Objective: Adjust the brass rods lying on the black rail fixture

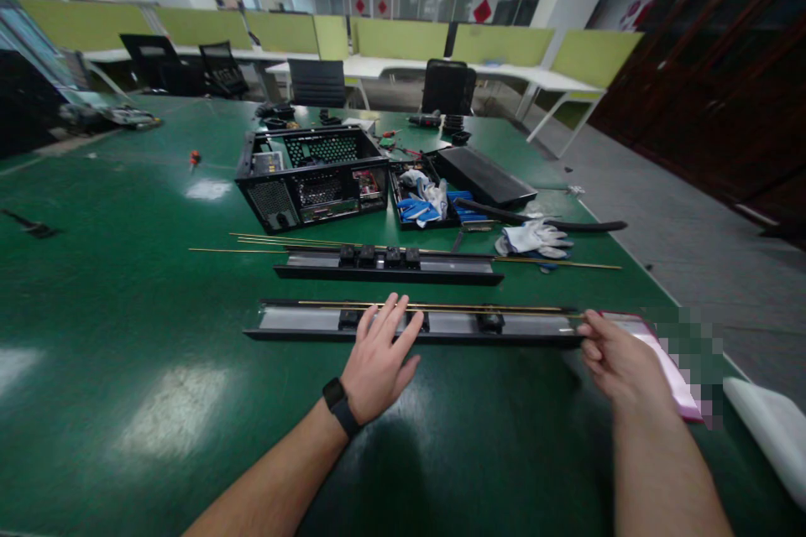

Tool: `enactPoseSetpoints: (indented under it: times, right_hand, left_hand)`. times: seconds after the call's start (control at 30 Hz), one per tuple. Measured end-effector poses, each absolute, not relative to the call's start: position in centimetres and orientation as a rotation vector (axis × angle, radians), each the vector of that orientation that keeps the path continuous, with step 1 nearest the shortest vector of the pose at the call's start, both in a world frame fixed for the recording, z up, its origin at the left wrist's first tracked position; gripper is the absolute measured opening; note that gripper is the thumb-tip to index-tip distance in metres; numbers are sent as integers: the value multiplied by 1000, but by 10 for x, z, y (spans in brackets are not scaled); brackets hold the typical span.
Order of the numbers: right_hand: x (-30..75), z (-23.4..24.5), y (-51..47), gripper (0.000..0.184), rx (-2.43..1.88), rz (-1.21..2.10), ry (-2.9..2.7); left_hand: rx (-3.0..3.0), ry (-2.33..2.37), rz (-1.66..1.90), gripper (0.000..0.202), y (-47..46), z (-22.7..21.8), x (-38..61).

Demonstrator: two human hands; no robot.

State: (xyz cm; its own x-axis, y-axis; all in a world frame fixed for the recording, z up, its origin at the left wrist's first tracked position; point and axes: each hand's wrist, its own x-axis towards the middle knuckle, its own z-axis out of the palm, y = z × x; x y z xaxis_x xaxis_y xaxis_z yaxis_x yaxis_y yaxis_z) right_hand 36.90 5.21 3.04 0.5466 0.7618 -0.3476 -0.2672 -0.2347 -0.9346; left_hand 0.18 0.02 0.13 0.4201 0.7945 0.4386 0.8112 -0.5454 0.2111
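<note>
Right hand (617, 361) pinches a rod (554, 315) near the right edge of the desk (504, 453); left hand (381, 357) (watch (340, 405) on wrist) is outspread over the nearer rail (295, 319).

I have before me a smooth, glossy table (478, 453), shiny, brass-like metal rods (466, 307), a rail (453, 324) with a satiny, metallic-looking inside, soft-looking cloth gloves (535, 238) and a perforated, matt metal case (318, 191), while my watch strap (346, 419) looks like smooth, matt rubber.
</note>
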Motion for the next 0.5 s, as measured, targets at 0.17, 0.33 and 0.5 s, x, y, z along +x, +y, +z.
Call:
enactPoseSetpoints:
  times: [0.17,0.33,0.5]
  right_hand:
    - [377,38,51,15,-1494,948,-316]
    - [380,37,52,13,-1469,934,-318]
    - [386,34,54,15,-1466,905,-327]
  left_hand:
    - [-2622,-1486,-768,63,0,1,2]
    - [-2620,-1488,-761,63,0,2,2]
    - [-2621,-1480,-766,63,0,2,2]
